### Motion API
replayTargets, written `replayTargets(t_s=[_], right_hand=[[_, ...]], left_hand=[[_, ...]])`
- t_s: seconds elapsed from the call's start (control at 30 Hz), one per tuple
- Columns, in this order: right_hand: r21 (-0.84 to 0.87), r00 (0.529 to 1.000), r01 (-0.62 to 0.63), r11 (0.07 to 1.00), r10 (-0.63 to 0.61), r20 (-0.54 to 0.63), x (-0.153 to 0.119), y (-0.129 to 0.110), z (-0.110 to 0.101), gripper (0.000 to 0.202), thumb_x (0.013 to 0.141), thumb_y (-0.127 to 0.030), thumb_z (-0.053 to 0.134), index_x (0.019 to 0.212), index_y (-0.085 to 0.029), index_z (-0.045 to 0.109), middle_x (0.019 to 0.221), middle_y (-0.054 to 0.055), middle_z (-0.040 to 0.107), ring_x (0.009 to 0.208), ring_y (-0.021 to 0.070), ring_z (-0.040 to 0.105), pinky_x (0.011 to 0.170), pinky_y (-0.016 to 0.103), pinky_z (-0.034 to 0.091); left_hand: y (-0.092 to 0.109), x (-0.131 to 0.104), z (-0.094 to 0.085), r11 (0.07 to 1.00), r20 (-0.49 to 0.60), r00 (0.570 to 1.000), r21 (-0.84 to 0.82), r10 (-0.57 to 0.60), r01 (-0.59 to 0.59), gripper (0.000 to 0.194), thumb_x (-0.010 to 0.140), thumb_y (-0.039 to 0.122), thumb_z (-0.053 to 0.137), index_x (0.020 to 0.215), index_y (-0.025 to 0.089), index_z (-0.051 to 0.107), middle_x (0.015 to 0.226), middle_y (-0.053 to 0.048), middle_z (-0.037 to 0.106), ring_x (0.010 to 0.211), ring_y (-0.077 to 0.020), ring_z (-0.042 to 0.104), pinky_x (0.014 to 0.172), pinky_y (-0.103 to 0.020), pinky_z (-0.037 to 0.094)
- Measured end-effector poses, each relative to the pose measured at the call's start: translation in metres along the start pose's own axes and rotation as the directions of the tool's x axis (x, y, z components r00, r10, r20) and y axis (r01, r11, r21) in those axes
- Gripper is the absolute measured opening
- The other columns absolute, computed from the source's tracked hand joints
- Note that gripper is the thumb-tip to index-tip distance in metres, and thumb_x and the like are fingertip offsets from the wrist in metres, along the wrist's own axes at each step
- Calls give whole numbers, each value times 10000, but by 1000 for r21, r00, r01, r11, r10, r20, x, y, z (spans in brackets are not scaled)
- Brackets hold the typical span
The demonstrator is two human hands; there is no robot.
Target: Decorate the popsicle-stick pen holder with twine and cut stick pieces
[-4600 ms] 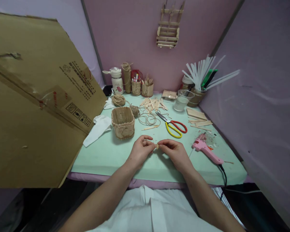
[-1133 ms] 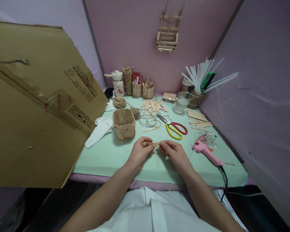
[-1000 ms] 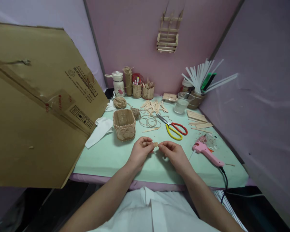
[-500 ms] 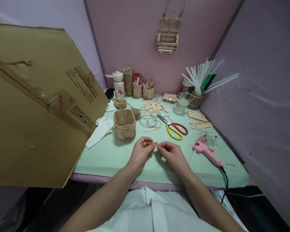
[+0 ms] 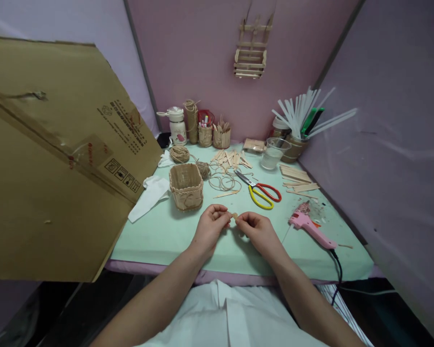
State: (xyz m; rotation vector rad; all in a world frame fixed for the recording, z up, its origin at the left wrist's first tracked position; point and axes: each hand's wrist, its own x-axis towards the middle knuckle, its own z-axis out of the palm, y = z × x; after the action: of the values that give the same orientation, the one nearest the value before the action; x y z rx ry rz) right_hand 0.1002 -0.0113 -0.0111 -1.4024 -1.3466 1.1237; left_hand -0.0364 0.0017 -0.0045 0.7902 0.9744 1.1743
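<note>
A small tan piece is pinched between the fingertips of both hands, above the front middle of the green-covered table. My left hand is closed on its left side, and my right hand is closed on its right side. What exactly the piece is cannot be made out. Behind and left of my hands stands a square wooden basket with a braided rim. Scissors with one red and one yellow handle lie open beyond my right hand.
A pink glue gun lies at the right, its cord running off the front edge. Twine, wooden sticks and a plastic cup sit farther back. A big cardboard sheet leans in at the left.
</note>
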Motion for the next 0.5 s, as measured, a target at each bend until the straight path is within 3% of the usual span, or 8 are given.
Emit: replayTargets(t_s=[0.2, 0.5], right_hand=[[-20, 999, 2, 1000, -1, 41, -1, 1, -1, 216, 718, -366, 602, 628, -176, 556, 534, -33, 490, 500, 97, 398, 456, 216, 302], [-44, 998, 10, 999, -7, 69, -1, 0, -1, 184, 714, -334, 586, 625, -175, 558, 556, -28, 504, 526, 101, 407, 481, 219, 317]], left_hand=[[0, 0, -2, 981, 0, 992, 144, 129, -128, 228, 652, 217, 677, 833, 178, 544, 687, 24, 597, 640, -93, 548, 617, -212, 385], [0, 1, -3, 981, 19, 995, 164, 99, -101, 243, 649, 181, 644, 864, 179, 532, 652, 35, 607, 641, -99, 557, 631, -220, 379]])
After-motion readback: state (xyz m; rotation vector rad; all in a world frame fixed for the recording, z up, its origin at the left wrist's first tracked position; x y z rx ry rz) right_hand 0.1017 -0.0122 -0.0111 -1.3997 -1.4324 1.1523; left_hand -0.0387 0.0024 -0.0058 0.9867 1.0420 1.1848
